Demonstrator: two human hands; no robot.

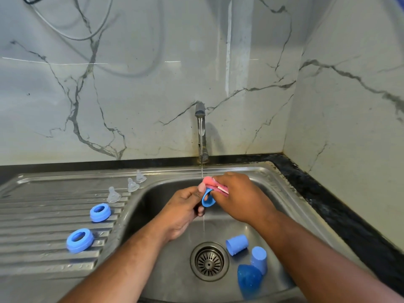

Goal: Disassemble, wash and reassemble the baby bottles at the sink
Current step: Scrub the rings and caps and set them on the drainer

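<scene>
Against the left hand's (183, 206) blue ring (208, 201), right hand (240, 195) half-covers sponge (209, 182).

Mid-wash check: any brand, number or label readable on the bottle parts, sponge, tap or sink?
None readable.
The blue rings on the drainboard, blue caps, clear teats: no print shows.
The blue ring in the left hand, pink sponge in the right hand: no label.
Faint stamped mark on the drainboard: too blurred to read.
</scene>
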